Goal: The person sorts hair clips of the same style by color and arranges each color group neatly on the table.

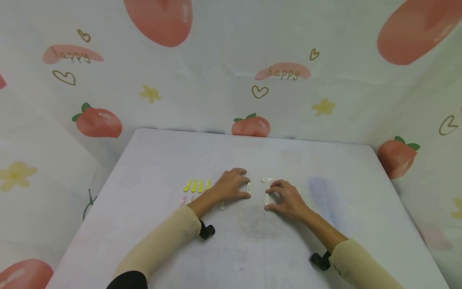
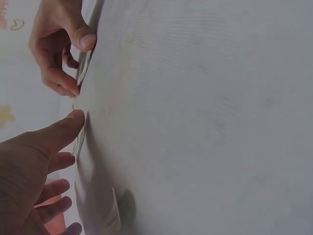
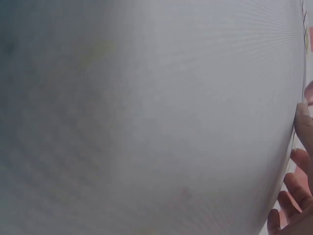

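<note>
Between thumb and forefinger, my left hand (image 1: 230,186) pinches a white snap hair clip (image 1: 248,188) by its two ends, at the table surface. A second white snap hair clip (image 1: 266,200) is held the same way by my right hand (image 1: 290,201), a short way to the right and nearer. The left wrist view also shows the left hand's clip (image 2: 79,142) at the thumb tip. Past the hands lies another white clip (image 1: 267,180), turned sideways. One more white clip (image 1: 221,206) shows below the left wrist.
Left of the left arm lie several yellow hair clips (image 1: 194,186) in a row, with pink clips (image 1: 183,200) below them, partly hidden by the forearm. The white table (image 1: 180,148) meets a fruit-patterned cloth (image 1: 209,80) at its back edge.
</note>
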{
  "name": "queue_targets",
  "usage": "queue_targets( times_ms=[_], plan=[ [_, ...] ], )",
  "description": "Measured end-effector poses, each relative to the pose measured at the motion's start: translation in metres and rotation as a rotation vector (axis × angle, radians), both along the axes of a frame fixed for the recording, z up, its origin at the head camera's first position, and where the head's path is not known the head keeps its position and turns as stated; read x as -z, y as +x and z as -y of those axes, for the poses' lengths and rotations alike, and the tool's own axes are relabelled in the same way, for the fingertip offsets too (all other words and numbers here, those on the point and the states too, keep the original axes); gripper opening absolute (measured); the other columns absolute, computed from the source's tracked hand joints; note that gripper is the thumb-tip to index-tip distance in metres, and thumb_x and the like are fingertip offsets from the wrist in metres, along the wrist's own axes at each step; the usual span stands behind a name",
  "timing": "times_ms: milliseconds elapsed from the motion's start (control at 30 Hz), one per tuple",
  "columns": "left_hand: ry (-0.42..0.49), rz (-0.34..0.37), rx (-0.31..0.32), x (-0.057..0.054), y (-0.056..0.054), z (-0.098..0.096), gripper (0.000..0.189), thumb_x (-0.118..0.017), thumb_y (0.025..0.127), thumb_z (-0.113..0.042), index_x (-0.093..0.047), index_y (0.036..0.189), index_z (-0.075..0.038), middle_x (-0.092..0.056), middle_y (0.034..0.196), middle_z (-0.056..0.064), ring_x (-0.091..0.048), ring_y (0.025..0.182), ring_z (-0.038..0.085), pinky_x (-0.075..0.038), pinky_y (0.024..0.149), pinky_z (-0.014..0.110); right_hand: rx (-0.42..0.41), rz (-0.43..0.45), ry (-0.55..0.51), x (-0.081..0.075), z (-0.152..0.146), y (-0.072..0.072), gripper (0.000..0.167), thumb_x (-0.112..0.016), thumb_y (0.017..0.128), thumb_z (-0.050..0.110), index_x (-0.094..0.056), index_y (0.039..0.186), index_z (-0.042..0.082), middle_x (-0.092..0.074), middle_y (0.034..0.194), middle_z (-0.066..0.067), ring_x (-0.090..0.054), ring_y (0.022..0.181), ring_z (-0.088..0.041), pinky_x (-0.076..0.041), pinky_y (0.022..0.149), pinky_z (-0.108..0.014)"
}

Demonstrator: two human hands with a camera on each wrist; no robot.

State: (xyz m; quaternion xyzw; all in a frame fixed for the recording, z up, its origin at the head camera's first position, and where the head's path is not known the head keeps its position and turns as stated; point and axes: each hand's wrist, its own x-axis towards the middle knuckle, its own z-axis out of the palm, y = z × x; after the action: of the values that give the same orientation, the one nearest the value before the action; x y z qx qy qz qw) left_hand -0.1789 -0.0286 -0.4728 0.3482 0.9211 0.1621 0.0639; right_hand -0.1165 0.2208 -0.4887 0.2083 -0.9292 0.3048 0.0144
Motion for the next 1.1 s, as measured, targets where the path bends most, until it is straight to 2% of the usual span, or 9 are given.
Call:
queue_targets(
  times_ms=[300, 567, 833, 1100],
  plan=[
    [0.002, -0.001, 0.023, -0.002, 0.020, 0.028, 0.053, -0.083, 0.077, -0.048, -0.075, 0.118, -0.015, -0.055, 0.140, 0.011, -0.044, 0.135, 0.027, -0.042, 0.099, 0.050, 0.016, 0.003, 0.007, 0.002, 0.000, 0.001, 0.049, -0.091, 0.069, 0.034, -0.076, 0.109, 0.011, -0.061, 0.117, -0.006, -0.053, 0.117, -0.029, -0.041, 0.095, -0.055],
    [0.014, -0.026, 0.009, 0.000, 0.035, 0.049, 0.054, -0.083, 0.076, -0.048, -0.076, 0.117, -0.014, -0.056, 0.139, 0.011, -0.044, 0.134, 0.027, -0.042, 0.098, 0.051, -0.001, -0.016, -0.008, 0.000, -0.001, 0.001, 0.048, -0.092, 0.068, 0.031, -0.076, 0.108, 0.010, -0.061, 0.117, -0.007, -0.052, 0.118, -0.030, -0.040, 0.095, -0.055],
    [0.045, -0.052, 0.000, 0.000, 0.041, 0.057, 0.054, -0.084, 0.075, -0.047, -0.076, 0.116, -0.013, -0.057, 0.137, 0.013, -0.046, 0.133, 0.028, -0.043, 0.097, 0.052, -0.002, -0.012, -0.009, 0.002, -0.001, 0.000, 0.048, -0.091, 0.069, 0.032, -0.076, 0.109, 0.011, -0.061, 0.117, -0.007, -0.052, 0.118, -0.030, -0.040, 0.095, -0.056],
    [0.032, -0.048, -0.010, 0.000, 0.043, 0.059, 0.055, -0.083, 0.075, -0.050, -0.076, 0.117, -0.015, -0.057, 0.138, 0.013, -0.045, 0.134, 0.029, -0.043, 0.097, 0.051, -0.003, -0.010, -0.008, 0.001, 0.000, 0.001, 0.048, -0.091, 0.069, 0.032, -0.076, 0.109, 0.010, -0.060, 0.117, -0.007, -0.053, 0.118, -0.030, -0.040, 0.095, -0.056]
  ],
)
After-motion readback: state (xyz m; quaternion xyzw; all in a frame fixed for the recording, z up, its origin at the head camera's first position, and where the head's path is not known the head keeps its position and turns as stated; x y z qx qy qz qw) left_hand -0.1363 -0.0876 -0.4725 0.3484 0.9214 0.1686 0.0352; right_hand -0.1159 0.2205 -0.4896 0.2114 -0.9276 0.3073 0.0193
